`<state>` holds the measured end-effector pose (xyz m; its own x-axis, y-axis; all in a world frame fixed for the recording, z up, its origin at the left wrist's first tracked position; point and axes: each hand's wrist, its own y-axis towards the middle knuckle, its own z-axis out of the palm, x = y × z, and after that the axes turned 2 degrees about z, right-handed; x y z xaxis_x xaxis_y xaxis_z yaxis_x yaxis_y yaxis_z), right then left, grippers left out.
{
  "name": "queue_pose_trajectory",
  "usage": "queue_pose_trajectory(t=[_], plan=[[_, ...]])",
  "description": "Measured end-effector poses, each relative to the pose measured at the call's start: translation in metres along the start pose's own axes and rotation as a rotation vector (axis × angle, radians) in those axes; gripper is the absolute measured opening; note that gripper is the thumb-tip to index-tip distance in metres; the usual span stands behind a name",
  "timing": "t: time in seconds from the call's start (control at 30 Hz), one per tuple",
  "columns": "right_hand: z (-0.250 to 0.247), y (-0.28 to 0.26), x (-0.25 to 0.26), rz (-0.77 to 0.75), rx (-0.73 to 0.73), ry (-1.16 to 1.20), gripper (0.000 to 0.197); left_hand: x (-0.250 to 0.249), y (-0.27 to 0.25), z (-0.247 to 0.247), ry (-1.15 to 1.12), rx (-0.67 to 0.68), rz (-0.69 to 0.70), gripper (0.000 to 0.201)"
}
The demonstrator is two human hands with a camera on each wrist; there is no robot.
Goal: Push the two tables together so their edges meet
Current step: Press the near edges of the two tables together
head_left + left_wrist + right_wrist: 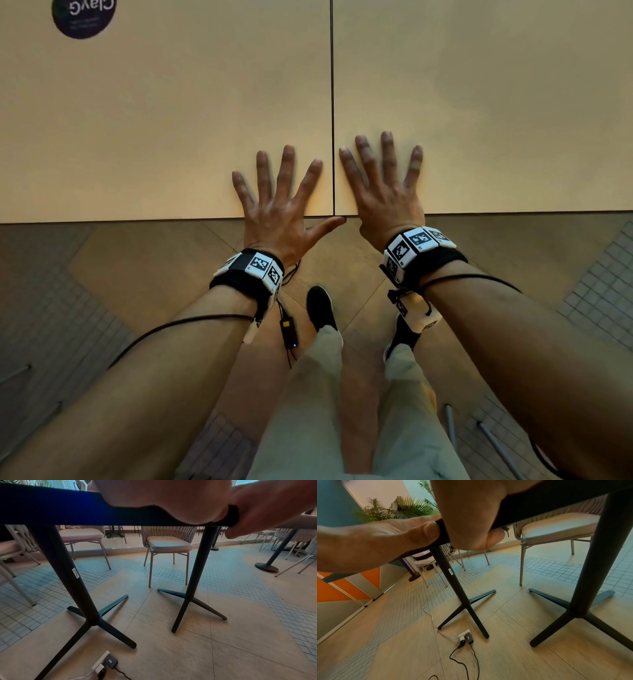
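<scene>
The two tables, left surface and right surface, already meet at a thin line, and the left hand and right hand lie flat and released on top, so the job looks done.

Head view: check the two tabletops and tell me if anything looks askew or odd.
Nothing major. The left tabletop and right tabletop meet along a thin dark seam, but their near edges sit slightly out of line at the corner. The left hand and right hand lie flat beside the seam.

Round sticker cut off at top edge, small print blurred
</scene>
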<state>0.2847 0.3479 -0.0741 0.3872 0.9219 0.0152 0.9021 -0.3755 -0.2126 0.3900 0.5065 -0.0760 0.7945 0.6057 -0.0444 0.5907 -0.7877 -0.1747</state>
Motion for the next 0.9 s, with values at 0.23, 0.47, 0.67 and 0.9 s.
queue_pose_trajectory(t=[0.23, 0.47, 0.67, 0.9], plan=[[-0.001, -0.001, -0.001, 0.000, 0.014, 0.000, 0.109, 0.000, 0.000, 0.000, 0.011, 0.009, -0.006, 0.100], [-0.015, -0.005, 0.005, 0.054, 0.134, 0.023, 0.118, 0.003, 0.000, -0.008, -0.035, 0.124, 0.006, 0.109], [-0.050, -0.003, 0.006, 0.069, 0.320, 0.150, 0.109, 0.010, 0.006, -0.044, -0.091, 0.111, 0.058, 0.101], [-0.104, 0.027, -0.003, 0.150, 0.284, 0.315, 0.096, 0.023, 0.045, -0.105, -0.137, 0.004, 0.054, 0.081]])
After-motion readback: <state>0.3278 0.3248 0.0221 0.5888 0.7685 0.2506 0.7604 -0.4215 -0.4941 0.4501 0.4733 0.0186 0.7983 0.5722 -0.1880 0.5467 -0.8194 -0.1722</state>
